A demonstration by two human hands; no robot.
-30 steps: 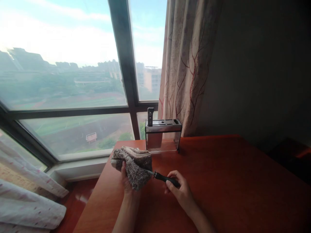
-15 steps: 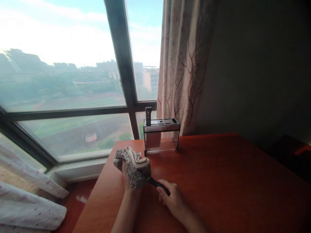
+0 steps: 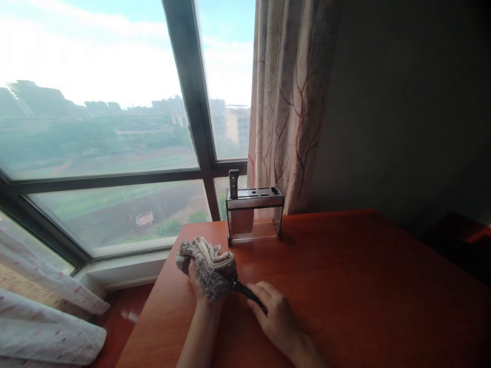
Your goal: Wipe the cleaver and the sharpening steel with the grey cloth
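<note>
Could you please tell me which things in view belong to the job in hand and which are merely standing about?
In use:
grey cloth, in the left hand
black-handled tool, in the right hand, far end hidden by the cloth

Apparently just standing by:
clear-sided holder
upright handle in it
patterned curtain

A person's left hand point(image 3: 199, 292) and right hand point(image 3: 279, 316) are bare, wrists point(image 3: 207, 308) included. The slender left forearm point(image 3: 200, 336) and right forearm point(image 3: 309, 352), also uncovered, are visible to the view's lower edge.

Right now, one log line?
left hand: holding fuzzy grey cloth; right hand: gripping slim black handle; clear boxy holder: on reddish wooden table
</note>
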